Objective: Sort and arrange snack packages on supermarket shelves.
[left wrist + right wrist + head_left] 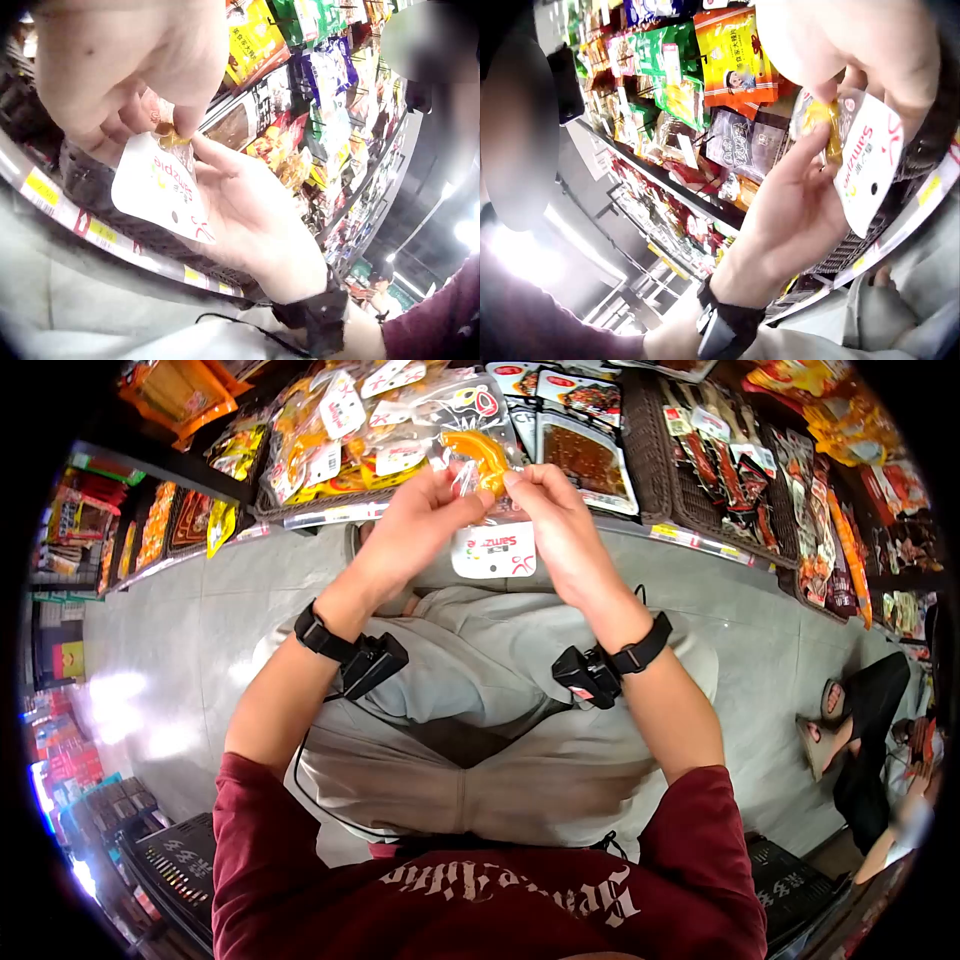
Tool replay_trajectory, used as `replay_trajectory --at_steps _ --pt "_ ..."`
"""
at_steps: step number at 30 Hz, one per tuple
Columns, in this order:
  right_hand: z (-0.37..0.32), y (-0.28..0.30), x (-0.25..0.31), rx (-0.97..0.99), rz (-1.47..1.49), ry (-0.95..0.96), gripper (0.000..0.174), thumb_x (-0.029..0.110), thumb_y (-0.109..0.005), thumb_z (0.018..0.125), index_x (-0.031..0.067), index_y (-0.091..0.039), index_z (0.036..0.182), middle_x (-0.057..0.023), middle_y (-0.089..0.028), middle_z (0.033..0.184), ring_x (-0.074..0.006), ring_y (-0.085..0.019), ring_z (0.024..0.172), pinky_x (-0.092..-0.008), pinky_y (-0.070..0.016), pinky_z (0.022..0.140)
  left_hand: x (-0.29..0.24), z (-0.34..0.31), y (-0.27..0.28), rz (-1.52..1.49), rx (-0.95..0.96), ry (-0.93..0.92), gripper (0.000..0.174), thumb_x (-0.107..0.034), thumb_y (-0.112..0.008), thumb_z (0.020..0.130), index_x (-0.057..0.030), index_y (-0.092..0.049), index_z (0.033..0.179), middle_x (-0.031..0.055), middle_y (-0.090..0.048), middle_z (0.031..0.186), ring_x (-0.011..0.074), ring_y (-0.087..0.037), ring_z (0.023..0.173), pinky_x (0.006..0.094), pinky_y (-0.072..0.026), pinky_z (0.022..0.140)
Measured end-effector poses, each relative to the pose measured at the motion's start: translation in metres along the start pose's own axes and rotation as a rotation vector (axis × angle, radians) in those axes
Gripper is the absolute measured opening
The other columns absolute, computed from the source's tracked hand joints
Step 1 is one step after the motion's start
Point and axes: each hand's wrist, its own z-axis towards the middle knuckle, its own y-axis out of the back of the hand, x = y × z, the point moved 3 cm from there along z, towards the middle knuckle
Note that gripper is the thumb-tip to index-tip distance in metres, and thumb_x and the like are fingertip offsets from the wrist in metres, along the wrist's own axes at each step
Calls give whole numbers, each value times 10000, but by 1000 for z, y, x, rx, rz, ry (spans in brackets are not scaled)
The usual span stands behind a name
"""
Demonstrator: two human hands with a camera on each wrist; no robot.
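A clear snack packet with a curved golden-brown piece of food inside is held up in front of the shelf. Its white label, printed "Samzpie", hangs toward the person. My left hand pinches the packet's left side, thumb on top of the plastic. On the opposite side, my right hand grips it between thumb and curled fingers. In the left wrist view the label hangs between both hands, and in the right wrist view the golden food shows under the left thumb. Some fingers are hidden behind the packet.
A basket of similar packets stands behind the left hand. Dark sauce-coloured packs lie behind the right, beside a wicker basket. A price-tag rail edges the shelf. Another person's sandalled foot is at the right.
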Motion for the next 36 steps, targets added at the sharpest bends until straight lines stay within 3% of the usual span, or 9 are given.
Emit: replay_trajectory --at_steps 7,12,16,17,19,22,28,32,36 --pt "-6 13 29 -380 496 2 179 210 -541 1073 62 -603 1152 -32 -653 1023 -151 -671 921 -343 -558 825 -41 37 -43 -4 -14 91 402 -250 -723 977 -44 -590 1295 40 -687 1096 96 -653 1026 255 -513 871" --pt "11 54 41 -582 660 208 217 234 -495 1046 23 -544 1061 -76 -625 983 -190 -671 792 -348 -566 724 -42 64 -83 146 39 92 381 -240 -677 1001 -62 -602 1329 56 -691 1134 115 -659 1027 284 -528 877" --pt "16 93 61 -706 738 275 178 172 -489 1017 27 -574 1074 -88 -637 1010 -203 -669 865 -356 -560 760 -41 99 -119 85 133 -13 455 -257 -638 1034 -63 -564 1438 61 -691 1186 139 -663 1057 304 -547 899" --pt "22 108 64 -706 779 420 177 150 -485 1000 24 -589 1068 -81 -644 1020 -202 -653 879 -363 -535 845 -45 103 -131 45 169 -51 491 -260 -634 1038 -62 -538 1477 66 -688 1199 148 -663 1074 307 -548 903" --pt "14 124 73 -832 649 527 301 252 -463 1049 25 -563 1219 -84 -635 1222 -200 -580 1187 -368 -453 1036 -50 112 -149 78 196 -142 542 -276 -622 1044 -81 -487 1531 80 -676 1267 161 -662 1124 295 -546 908" --pt "7 143 80 -838 541 502 259 259 -468 1023 49 -577 1129 -34 -618 1163 -148 -539 1141 -337 -374 1046 -49 113 -154 209 262 -71 557 -291 -620 1036 -83 -481 1534 80 -703 1239 139 -669 1081 274 -544 886" --pt "8 144 85 -1006 392 695 163 74 -573 896 -9 -590 1035 -41 -613 926 -150 -559 851 -302 -450 774 -26 86 -93 296 293 -48 330 -229 -589 1063 -77 -639 1351 52 -729 1132 109 -665 1008 259 -536 888" --pt "14 133 79 -755 502 530 183 76 -620 908 45 -608 1088 -7 -602 996 -116 -543 915 -313 -428 825 -24 63 -14 296 81 -167 241 -90 -581 1043 -26 -659 1262 52 -728 1067 109 -662 961 270 -531 862" --pt "21 125 71 -581 522 396 206 67 -659 902 58 -617 1104 -5 -608 978 -133 -553 909 -331 -438 860 -45 41 57 391 -284 -236 276 -118 -617 1009 -9 -654 1260 51 -711 965 96 -630 849 262 -512 792"
